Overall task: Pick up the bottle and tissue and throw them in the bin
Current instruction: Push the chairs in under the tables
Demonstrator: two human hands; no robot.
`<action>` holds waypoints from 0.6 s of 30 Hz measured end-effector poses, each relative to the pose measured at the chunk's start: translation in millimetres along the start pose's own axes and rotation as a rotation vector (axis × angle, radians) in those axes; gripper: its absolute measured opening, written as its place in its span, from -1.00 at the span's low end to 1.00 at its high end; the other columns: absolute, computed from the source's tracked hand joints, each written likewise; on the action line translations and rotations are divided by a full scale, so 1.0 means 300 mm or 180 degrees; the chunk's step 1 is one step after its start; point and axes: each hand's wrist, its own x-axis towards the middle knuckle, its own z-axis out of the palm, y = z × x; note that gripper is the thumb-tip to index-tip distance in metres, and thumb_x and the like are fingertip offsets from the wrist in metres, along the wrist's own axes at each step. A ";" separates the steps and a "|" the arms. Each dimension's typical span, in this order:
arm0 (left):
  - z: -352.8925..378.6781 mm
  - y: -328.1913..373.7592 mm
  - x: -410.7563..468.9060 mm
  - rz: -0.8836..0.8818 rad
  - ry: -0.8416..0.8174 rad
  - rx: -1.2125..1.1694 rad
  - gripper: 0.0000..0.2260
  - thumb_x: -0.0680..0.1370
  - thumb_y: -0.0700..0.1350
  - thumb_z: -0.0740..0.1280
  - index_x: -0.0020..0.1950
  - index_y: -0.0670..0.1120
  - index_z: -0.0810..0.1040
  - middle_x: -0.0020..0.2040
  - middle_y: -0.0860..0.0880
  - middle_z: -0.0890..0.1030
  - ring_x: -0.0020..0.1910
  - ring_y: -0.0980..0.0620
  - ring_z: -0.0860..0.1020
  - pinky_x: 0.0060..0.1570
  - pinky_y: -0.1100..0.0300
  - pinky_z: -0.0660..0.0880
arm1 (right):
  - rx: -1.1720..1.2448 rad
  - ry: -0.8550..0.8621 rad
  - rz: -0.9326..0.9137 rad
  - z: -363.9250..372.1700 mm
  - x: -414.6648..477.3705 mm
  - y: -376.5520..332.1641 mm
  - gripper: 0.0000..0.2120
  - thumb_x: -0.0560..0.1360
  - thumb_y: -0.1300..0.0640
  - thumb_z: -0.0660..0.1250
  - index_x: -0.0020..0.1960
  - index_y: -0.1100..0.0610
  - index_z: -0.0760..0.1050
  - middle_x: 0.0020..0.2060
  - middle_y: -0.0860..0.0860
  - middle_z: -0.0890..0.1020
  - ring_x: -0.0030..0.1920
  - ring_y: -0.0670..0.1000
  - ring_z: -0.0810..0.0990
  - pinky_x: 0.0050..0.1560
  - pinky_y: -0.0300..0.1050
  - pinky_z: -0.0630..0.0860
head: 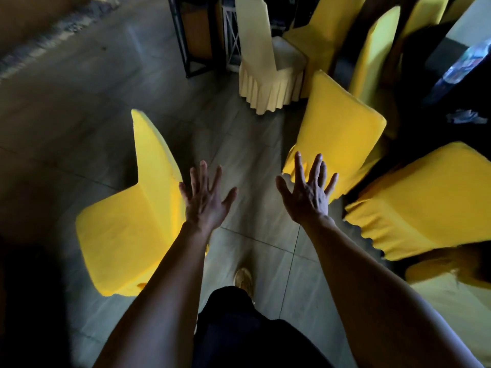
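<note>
Both my hands are stretched out in front of me over the tiled floor, fingers spread and holding nothing. My left hand (203, 196) hovers beside a yellow chair; my right hand (308, 191) is in front of another yellow chair's back. A clear plastic bottle (467, 62) lies on a dark table at the far right edge. A crumpled white tissue (463, 116) sits on the same dark table, just below the bottle. Both are well beyond my right hand. No bin is in view.
Yellow-covered chairs stand around me: one at left (132, 221), one ahead right (337, 134), one at right (430, 197). A cream-covered chair (268, 70) stands ahead by a black metal frame (186, 35). A tiled floor aisle (252, 144) runs between the chairs.
</note>
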 end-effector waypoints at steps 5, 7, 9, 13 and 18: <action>-0.059 0.065 0.261 -0.0086 -0.0105 0.0062 -0.29 0.57 0.41 -0.18 0.64 0.13 -0.20 0.64 -0.08 -0.31 0.61 -0.17 -0.30 0.51 -0.29 -0.26 | 0.0048 0.0065 -0.0068 -0.047 0.275 -0.021 -0.24 0.58 -0.44 -0.09 0.64 -0.18 -0.27 0.63 0.20 -0.23 0.64 0.20 -0.19 0.54 0.31 -0.33; -0.073 0.093 0.343 -0.0125 -0.0089 0.0028 -0.29 0.56 0.42 -0.19 0.64 0.14 -0.21 0.64 -0.08 -0.33 0.61 -0.17 -0.30 0.49 -0.27 -0.29 | 0.0038 0.0102 -0.0141 -0.059 0.373 -0.017 -0.24 0.58 -0.44 -0.08 0.64 -0.18 -0.25 0.64 0.21 -0.21 0.64 0.19 -0.18 0.54 0.31 -0.32; -0.075 0.119 0.427 -0.0155 -0.0128 0.0058 -0.29 0.57 0.42 -0.17 0.63 0.14 -0.23 0.63 -0.08 -0.34 0.61 -0.17 -0.31 0.48 -0.27 -0.30 | 0.0081 0.0084 -0.0170 -0.061 0.479 -0.007 -0.24 0.57 -0.44 -0.09 0.64 -0.18 -0.24 0.64 0.21 -0.21 0.65 0.19 -0.17 0.55 0.31 -0.32; -0.058 0.164 0.597 -0.0353 -0.0157 0.0155 -0.30 0.59 0.41 -0.15 0.64 0.14 -0.20 0.64 -0.10 -0.33 0.62 -0.19 -0.27 0.49 -0.32 -0.24 | 0.0058 0.0006 -0.0320 -0.052 0.692 0.019 -0.24 0.57 -0.43 -0.06 0.65 -0.17 -0.23 0.64 0.21 -0.21 0.65 0.19 -0.17 0.54 0.29 -0.34; -0.040 0.242 0.805 -0.0808 -0.0090 -0.0034 -0.29 0.58 0.42 -0.11 0.64 0.13 -0.20 0.64 -0.07 -0.32 0.62 -0.16 -0.29 0.49 -0.35 -0.23 | 0.0143 0.0074 -0.0680 -0.052 1.014 0.025 -0.24 0.59 -0.39 0.06 0.66 -0.13 -0.10 0.64 0.25 -0.10 0.64 0.23 -0.06 0.54 0.35 -0.25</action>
